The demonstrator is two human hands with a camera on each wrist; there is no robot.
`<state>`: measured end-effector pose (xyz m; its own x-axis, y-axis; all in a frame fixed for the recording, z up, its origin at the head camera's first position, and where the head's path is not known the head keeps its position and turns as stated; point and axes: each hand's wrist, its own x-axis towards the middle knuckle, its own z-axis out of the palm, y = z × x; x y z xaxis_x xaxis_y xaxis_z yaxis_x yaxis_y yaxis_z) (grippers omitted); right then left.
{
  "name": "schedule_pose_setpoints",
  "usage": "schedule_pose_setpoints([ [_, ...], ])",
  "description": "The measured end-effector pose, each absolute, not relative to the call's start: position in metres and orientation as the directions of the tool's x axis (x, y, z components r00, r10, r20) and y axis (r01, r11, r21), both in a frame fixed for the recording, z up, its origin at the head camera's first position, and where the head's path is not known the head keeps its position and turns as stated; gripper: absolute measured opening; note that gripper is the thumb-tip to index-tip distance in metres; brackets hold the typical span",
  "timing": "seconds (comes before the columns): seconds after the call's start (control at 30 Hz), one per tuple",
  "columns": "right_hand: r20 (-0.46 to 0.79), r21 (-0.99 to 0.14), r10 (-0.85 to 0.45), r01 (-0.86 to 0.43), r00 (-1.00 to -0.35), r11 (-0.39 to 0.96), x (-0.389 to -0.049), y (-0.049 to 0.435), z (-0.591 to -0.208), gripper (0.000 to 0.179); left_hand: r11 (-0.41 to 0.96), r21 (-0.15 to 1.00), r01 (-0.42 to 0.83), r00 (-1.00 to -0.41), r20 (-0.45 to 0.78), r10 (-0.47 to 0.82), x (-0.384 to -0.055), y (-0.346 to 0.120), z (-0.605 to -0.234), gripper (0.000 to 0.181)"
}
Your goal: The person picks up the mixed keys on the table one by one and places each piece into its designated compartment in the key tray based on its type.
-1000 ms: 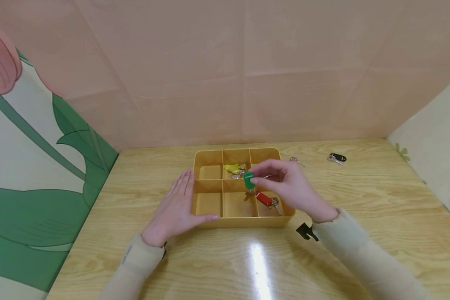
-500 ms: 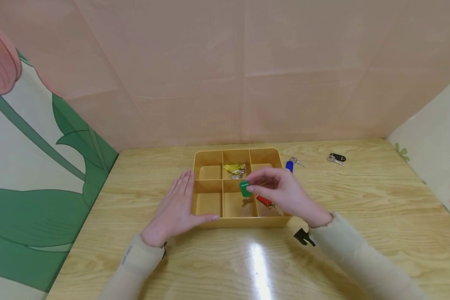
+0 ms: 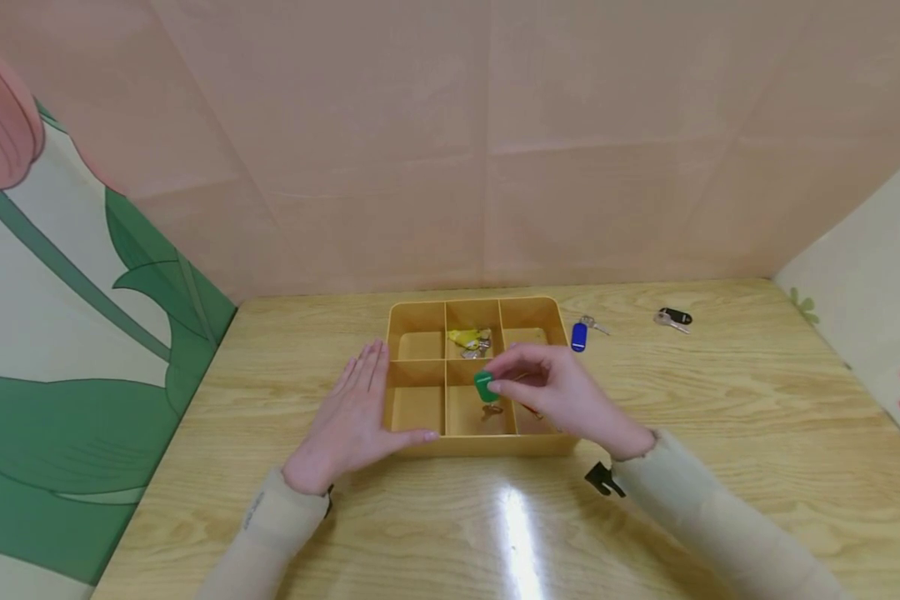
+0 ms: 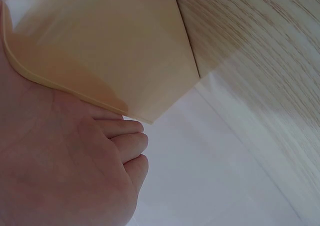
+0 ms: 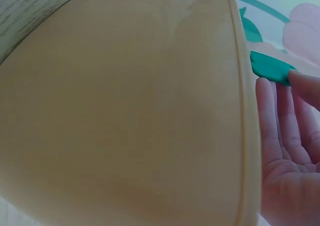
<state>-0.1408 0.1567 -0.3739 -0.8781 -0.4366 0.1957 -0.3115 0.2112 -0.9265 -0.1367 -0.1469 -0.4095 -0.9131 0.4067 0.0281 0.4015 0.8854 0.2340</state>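
My right hand (image 3: 573,400) pinches a green key tag (image 3: 484,387) between thumb and fingers. Its key (image 3: 492,410) hangs down over the front middle compartment of a tan six-section organizer box (image 3: 487,447). Seen from the right wrist, the green key tag (image 5: 270,69) shows past the box's rim, at my fingertips. My left hand (image 3: 345,433) lies with straight fingers along the box's left side, its thumb on the front edge. A yellow key tag (image 3: 463,338) with keys lies in the back middle compartment. In the front right one, a red key tag (image 3: 530,412) is mostly hidden by my right hand.
On the wood-grain table behind and right of the box lies a blue key tag (image 3: 579,337) with a key. Farther right is a black key tag (image 3: 677,315) with its key. A pinkish wall (image 3: 487,167) rises at the table's back edge.
My right hand has moved left and toward me, carrying the green key tag from the divider crossing to over the front middle compartment. The blue key tag has come into view. My left hand stays put.
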Motion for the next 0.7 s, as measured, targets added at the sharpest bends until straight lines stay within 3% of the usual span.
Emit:
schedule_pose_setpoints([
  [0.33, 0.186, -0.922, -0.444, -0.311, -0.877, 0.229, -0.1419, 0.1556, -0.3797, 0.015, 0.887, 0.245, 0.392, -0.916, 0.013, 0.401, -0.1369, -0.1471, -0.41, 0.133],
  [0.7, 0.21, -0.908, -0.425, -0.337, -0.88, 0.249, -0.146, 0.1545, -0.3801, 0.031, 0.885, 0.239, 0.4, -0.913, 0.022, 0.407, -0.1365, -0.1474, -0.4086, 0.134],
])
